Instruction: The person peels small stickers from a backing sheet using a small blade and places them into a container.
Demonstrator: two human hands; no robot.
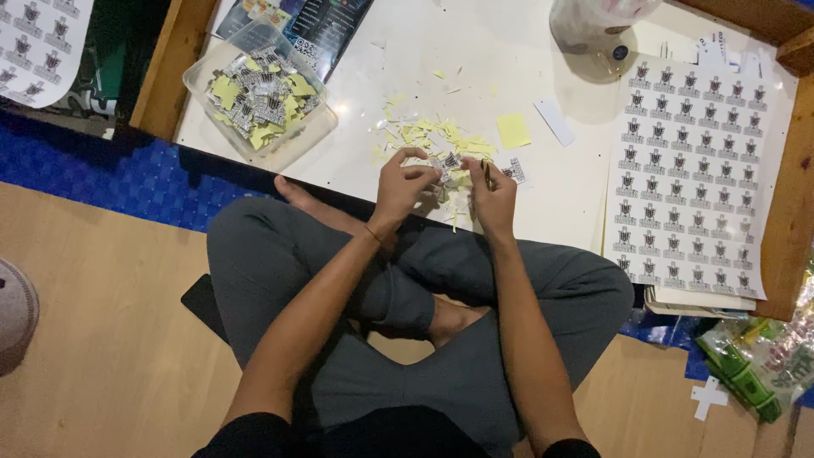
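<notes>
Stickers (447, 163) are pinched in the left hand (400, 185) above yellow backing scraps (441, 136) on the white table (500, 51); a thin tool (487, 172) is gripped in the right hand (493, 197).

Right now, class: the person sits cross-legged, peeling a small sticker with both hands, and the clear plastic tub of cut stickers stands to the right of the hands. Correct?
Not quite. The head view shows the clear plastic tub to the left of the left hand and right hand, not the right. The rest stands.

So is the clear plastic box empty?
No, the clear plastic box near the table's left edge is filled with a heap of cut stickers, black-and-white pieces mixed with yellow ones.
</notes>
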